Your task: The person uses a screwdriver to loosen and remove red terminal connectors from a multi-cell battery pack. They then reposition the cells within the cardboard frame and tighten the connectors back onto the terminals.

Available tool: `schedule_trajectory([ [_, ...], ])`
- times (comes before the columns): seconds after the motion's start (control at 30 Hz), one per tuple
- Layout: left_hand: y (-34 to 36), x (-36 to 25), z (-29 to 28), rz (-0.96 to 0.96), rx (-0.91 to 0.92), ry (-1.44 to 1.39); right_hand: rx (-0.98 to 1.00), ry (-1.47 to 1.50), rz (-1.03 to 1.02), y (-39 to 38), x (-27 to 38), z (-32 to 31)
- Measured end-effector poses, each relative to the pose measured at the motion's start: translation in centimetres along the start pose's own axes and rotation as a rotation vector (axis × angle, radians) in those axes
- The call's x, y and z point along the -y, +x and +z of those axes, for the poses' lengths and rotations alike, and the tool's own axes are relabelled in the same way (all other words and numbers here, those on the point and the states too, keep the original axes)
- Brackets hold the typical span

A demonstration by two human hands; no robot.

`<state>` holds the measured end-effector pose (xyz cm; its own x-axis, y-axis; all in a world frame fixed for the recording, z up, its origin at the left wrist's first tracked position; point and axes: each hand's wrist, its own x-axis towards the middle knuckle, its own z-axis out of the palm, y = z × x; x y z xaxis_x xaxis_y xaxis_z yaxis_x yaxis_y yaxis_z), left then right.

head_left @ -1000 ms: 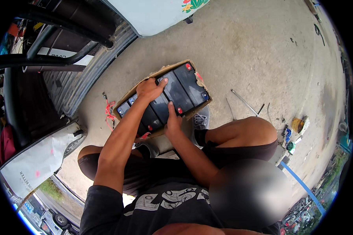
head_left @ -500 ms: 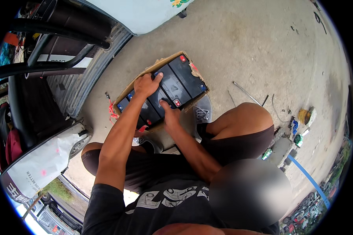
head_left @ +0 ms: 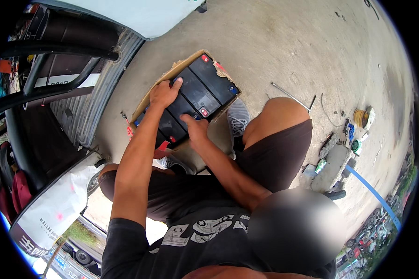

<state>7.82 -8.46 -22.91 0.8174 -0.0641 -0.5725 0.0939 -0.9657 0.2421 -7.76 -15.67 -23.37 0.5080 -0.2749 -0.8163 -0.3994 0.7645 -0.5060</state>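
A torn cardboard box on the ground in front of me holds several black batteries packed side by side, with red and blue terminals at their corners. My left hand is closed on the far end of a middle battery, its thumb lying on top and its other fingers largely hidden at the box wall. Closed on the near end of the same row is my right hand, thumb on the battery's top beside a blue terminal, with the remaining fingers out of sight below. The batteries sit low in the box.
A grey shoe stands by the box's right side. Metal rods lie on the concrete beyond my right knee. Farther right are a concrete block, a yellow roll and a blue strap. A vehicle's ribbed metal floor is at left.
The whole view has shifted, so the box and ground appear higher and farther left. Both hands stay at the two ends of the battery, which shows no clear lift.
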Motion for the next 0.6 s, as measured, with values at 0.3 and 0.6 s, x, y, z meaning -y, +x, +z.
schedule_trajectory([
  [0.3,0.8,-0.3,-0.4,-0.007,-0.01,-0.02,-0.127,-0.118,-0.103,2.8,-4.1,0.3],
  [0.6,-1.1,-0.2,1.7,0.005,-0.083,0.053,-0.016,-0.015,-0.04,0.5,-1.6,-1.8],
])
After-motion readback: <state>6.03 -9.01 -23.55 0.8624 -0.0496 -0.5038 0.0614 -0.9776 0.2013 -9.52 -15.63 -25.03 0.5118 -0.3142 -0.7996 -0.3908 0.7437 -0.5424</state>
